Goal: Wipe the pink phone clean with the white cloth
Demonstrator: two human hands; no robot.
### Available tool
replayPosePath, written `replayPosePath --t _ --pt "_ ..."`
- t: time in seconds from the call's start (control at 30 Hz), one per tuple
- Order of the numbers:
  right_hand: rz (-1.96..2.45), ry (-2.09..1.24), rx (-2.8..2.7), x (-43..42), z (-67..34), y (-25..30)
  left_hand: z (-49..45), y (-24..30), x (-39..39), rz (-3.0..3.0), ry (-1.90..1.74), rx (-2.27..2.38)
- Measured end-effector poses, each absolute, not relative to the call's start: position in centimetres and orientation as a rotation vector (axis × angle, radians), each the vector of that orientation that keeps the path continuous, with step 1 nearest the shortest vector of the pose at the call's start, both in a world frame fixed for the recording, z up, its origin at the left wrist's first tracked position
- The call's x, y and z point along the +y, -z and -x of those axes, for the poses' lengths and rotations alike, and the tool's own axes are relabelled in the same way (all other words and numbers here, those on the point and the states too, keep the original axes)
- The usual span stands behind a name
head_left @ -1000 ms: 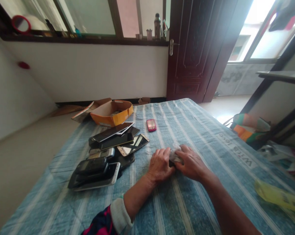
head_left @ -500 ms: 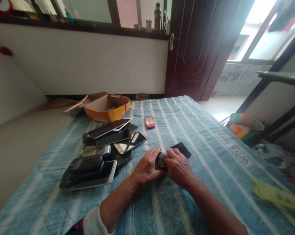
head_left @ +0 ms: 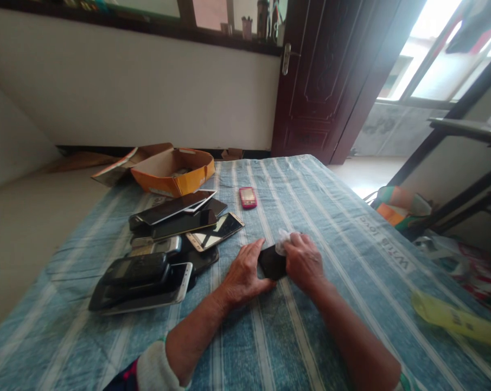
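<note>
A black phone (head_left: 271, 263) lies flat on the blue striped cloth (head_left: 294, 336) between my hands. My left hand (head_left: 242, 271) rests on its left end with the fingers lying flat, pinning it down. My right hand (head_left: 303, 262) is closed around a crumpled white cloth (head_left: 283, 239) and presses it on the phone's right part, which the hand hides. To the left sits a pile of several phones (head_left: 167, 247), some stacked on each other.
A small red phone (head_left: 247, 197) lies apart, farther back. An orange cardboard box (head_left: 174, 171) stands at the cloth's far left corner. A yellow plastic bag (head_left: 457, 320) lies at the right edge. A dark door and a metal rack stand beyond.
My right hand with the white cloth has slid to the right and farther along the black phone. My left hand's fingers have flattened on the phone. The view tipped downward.
</note>
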State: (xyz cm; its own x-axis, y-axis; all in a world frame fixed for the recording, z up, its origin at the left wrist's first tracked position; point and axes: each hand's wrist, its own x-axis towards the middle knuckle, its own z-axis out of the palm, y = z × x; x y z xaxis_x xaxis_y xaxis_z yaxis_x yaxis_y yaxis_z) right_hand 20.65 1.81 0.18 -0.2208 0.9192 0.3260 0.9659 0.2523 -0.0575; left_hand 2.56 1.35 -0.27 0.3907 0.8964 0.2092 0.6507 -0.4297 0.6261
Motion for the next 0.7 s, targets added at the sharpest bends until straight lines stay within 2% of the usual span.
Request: replayPosePath --t 0.2,0.3,0.53,0.7 --pt "1.425 0.185 -2.425 1.1 -17.3 -0.2 -2.2 1.2 1.6 -2.165 -0.81 1.294" --pt "1.483 0.178 -2.415 1.6 -18.6 -0.3 -2.2 1.1 1.6 -2.155 -0.793 1.297" --pt "1.929 0.248 -2.157 2.6 -23.7 -0.4 -2.3 0.5 1.6 -2.156 -0.724 1.304" --pt "1.807 0.306 -2.221 0.4 -22.1 -0.2 -2.1 0.1 1.6 -2.13 -0.684 1.311"
